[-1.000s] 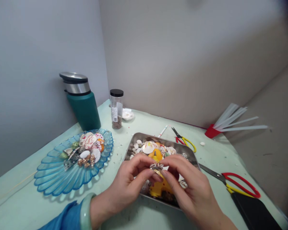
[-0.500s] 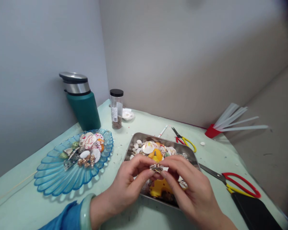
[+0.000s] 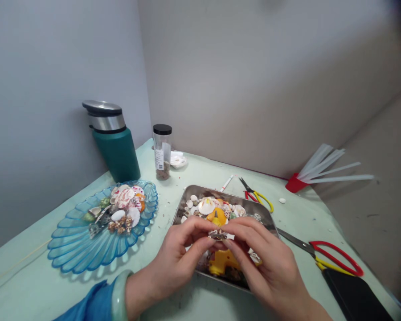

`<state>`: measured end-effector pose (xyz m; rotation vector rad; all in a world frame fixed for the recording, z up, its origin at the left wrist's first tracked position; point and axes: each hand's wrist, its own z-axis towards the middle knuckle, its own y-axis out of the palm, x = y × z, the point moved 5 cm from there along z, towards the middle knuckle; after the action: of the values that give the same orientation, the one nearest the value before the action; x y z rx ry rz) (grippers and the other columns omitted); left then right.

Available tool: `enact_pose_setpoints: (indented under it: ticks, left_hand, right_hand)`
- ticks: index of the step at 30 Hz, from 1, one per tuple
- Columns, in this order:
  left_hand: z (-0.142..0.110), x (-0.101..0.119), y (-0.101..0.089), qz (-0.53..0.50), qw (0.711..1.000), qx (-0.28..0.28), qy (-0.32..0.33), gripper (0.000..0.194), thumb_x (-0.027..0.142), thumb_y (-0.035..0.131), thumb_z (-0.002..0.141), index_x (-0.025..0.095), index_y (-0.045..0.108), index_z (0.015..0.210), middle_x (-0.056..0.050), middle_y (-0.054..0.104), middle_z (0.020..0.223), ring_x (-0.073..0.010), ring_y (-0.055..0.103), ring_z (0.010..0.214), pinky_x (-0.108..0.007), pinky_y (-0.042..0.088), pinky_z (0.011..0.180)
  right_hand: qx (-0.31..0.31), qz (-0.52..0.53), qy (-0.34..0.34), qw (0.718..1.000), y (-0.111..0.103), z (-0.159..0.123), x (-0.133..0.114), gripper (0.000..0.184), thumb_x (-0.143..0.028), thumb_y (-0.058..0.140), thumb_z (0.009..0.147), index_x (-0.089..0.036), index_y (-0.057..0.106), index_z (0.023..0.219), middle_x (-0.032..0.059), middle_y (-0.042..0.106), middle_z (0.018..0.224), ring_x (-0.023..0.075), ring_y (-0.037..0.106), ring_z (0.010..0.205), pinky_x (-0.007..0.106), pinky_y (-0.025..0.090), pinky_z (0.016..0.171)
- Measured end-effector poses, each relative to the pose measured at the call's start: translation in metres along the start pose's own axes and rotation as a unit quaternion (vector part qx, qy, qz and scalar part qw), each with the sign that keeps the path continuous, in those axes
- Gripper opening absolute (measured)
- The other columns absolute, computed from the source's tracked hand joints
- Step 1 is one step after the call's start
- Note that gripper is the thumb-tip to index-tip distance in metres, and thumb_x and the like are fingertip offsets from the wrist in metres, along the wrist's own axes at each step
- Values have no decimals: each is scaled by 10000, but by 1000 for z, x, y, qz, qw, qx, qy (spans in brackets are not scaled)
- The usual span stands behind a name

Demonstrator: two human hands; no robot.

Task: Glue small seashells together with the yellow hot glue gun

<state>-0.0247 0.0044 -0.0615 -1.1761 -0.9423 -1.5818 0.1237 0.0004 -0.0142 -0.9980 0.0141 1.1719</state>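
Note:
Between the fingertips of both hands is a small brown-and-white piece (image 3: 217,234), shell-like, mostly covered by the fingers. My left hand (image 3: 177,249) pinches its left side with thumb and forefinger; my right hand (image 3: 265,254) pinches the right side. Both are held over a metal tray (image 3: 181,208) of mixed seashells (image 3: 206,206). A yellow glue gun (image 3: 224,262) lies in that tray under my hands, its nozzle pointing away from me and its middle hidden. To the left, a blue scalloped plate (image 3: 76,252) carries a pile of shells and small decorations (image 3: 123,196).
A green bottle (image 3: 116,154) and black-lidded jar (image 3: 162,154) stand at the back left. Yellow-red scissors (image 3: 336,258) and a black flat object (image 3: 354,296) lie at right, smaller pliers-like scissors (image 3: 254,194) behind the tray. A red cup (image 3: 296,183) holds glue sticks (image 3: 321,162).
The held piece appears turned very slightly between my fingertips. Both hands stay in nearly the same place, and everything else is unmoved.

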Motion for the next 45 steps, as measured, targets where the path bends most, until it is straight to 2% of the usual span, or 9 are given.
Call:
enact_pose_setpoints:
  ticks: [10,15,19,22,26,29,36,40,45]
  left_hand:
    - [-1,-1,-1,19,1000,3,3,159,241,540,908,207,626,1038,-69,681,969,-209,691,859,-313,537,794]
    - [0,-1,0,9,1000,-9,-8,159,261,548,908,224,604,1052,-50,672,937,-202,683,861,-314,530,796]
    - [1,2,0,-6,1000,1,6,163,253,552,909,236,581,1068,-30,652,885,-199,665,895,-303,531,785]
    - [1,2,-2,-14,1000,18,20,184,233,556,907,244,567,1091,-50,654,990,-209,647,962,-298,532,788]
    - [0,2,-2,-8,999,17,25,228,220,561,902,246,557,1128,-83,621,1166,-219,641,982,-311,537,793]
    - [0,2,-2,13,999,16,24,250,212,572,893,246,559,1141,-80,617,1189,-205,646,950,-319,538,807]
    - [1,4,-1,46,998,24,28,235,204,612,856,238,589,1088,-63,626,1163,-181,638,909,-300,543,799]
    - [1,3,-1,65,998,16,7,267,204,636,834,240,591,1095,-60,652,1099,-168,644,851,-275,539,743]
    - [1,3,0,85,996,-13,-14,372,222,705,776,238,570,1122,-21,685,862,-171,652,794,-255,524,682]
  right_hand:
    - [3,0,-6,1000,-2,0,-2,272,-50,540,865,-187,618,1087,71,620,990,158,614,902,257,505,779]
    - [9,-2,2,1000,-2,-1,1,250,-65,531,869,-191,588,1077,71,620,1000,176,601,939,286,497,806]
    - [12,19,43,999,-3,-1,4,294,-114,544,877,-205,536,1156,48,619,990,134,602,744,255,510,675]
    - [8,39,73,997,-3,0,6,276,-137,564,874,-215,530,1136,33,604,991,103,569,640,236,496,606]
    - [16,51,93,994,-4,3,7,77,-147,552,882,-209,576,922,16,603,889,123,572,703,234,467,612]
    - [-8,82,120,989,0,3,9,99,-168,528,899,-203,580,823,13,609,839,138,578,742,245,456,639]
    - [-29,121,187,975,1,0,13,111,-231,517,912,-220,608,851,-1,620,853,134,576,737,237,440,647]
    - [-41,168,246,954,4,-2,17,131,-291,536,899,-220,617,824,-10,604,815,126,550,708,221,429,625]
    - [-57,291,364,883,10,-8,26,208,-399,592,856,-202,603,793,-52,502,629,84,441,555,178,357,497]
